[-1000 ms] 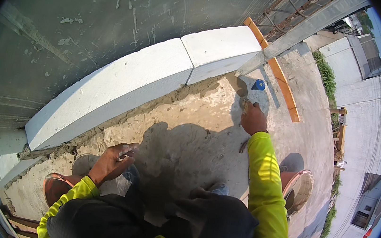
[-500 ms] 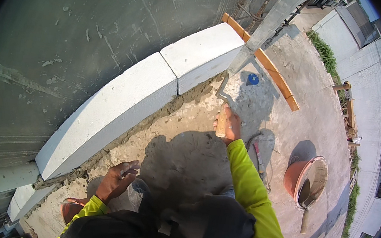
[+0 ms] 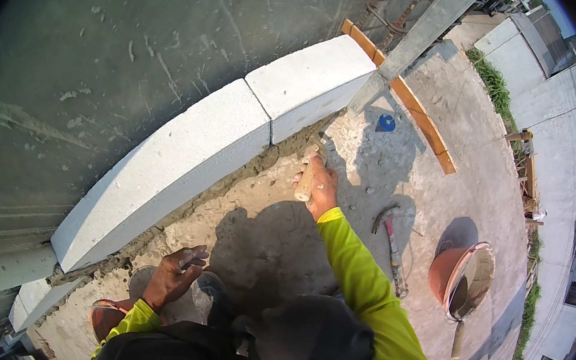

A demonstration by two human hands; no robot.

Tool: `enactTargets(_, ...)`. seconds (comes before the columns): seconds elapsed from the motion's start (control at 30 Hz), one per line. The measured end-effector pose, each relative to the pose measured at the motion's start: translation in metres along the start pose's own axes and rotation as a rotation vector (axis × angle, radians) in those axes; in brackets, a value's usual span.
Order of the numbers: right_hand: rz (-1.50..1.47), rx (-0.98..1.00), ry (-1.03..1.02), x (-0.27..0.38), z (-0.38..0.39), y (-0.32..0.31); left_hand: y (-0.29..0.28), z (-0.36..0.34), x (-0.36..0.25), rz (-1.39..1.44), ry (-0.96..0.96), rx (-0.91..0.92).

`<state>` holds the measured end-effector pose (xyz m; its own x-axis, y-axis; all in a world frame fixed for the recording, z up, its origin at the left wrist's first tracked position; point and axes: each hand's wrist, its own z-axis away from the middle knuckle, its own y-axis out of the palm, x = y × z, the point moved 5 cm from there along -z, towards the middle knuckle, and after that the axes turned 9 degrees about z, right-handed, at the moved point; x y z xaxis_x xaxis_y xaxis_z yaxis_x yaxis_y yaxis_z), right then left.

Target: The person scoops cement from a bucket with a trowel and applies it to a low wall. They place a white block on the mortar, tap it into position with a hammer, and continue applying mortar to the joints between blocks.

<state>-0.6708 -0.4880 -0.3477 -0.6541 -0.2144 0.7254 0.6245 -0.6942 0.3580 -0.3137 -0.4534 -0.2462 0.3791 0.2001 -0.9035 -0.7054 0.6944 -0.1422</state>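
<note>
My right hand (image 3: 325,190) is wrapped round the wooden handle of a trowel (image 3: 306,182). The trowel's metal end is low, close to a strip of wet mortar (image 3: 262,159) along the foot of the blocks; the blade itself is hard to make out. Above that strip stand a white block (image 3: 311,78) and a longer-looking white block (image 3: 167,165), end to end against a grey wall. Lower left, my left hand (image 3: 174,277) hangs near my knee, holding nothing, its fingers loosely bent and apart.
A hammer (image 3: 390,241) lies right of my arm, and an orange bucket (image 3: 441,271) with a wooden-handled tool stands farther right. Ahead are a blue reel (image 3: 385,123), a wooden board (image 3: 425,118) and a metal post (image 3: 432,32). Another bucket (image 3: 107,320) sits lower left.
My right hand has drawn the trowel left and slightly nearer, away from the post and along the foot of the blocks. My left hand stays about where it was.
</note>
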Motion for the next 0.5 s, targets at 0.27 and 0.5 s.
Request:
enactTargets(0.27, 0.002, 0.120, 0.042, -0.023, 0.010, 0.004, -0.001, 0.000, 0.002, 0.041, 0.044, 0.001)
enactTargets(0.5, 0.244, 0.278, 0.093, -0.060, 0.083, 0.010, -0.005, 0.010, 0.034, 0.130, -0.017, -0.079)
